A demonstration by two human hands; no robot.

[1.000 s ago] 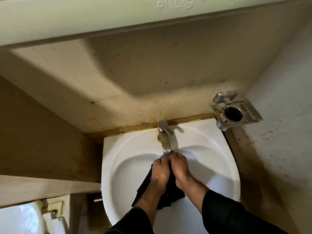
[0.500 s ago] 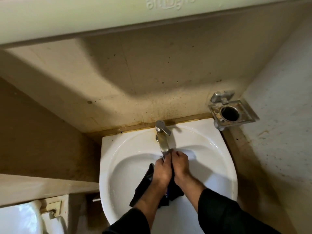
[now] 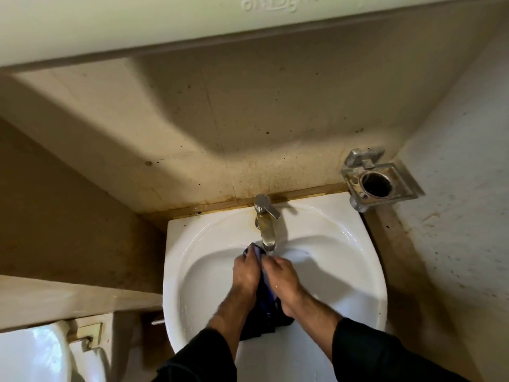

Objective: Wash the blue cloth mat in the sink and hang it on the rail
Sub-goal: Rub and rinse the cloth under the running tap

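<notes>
A: The left hand and right hand: what are they doing?

B: Both are curled round the blue cloth mat, pressed close together, gripping it between them over the bowl of the white sink. Black sleeves cover both forearms.

A: And where is the mat?

B: Bunched between the palms, its dark tail hanging towards the near rim, a paler corner poking out by the left fingertips just under the tap. The hands hide most of it.

A: What's around?

B: A toilet cistern low on the left. Beyond the sink, a stained wall, and a metal holder on the right wall beside the sink's back corner. A pale shelf overhangs everything.
</notes>
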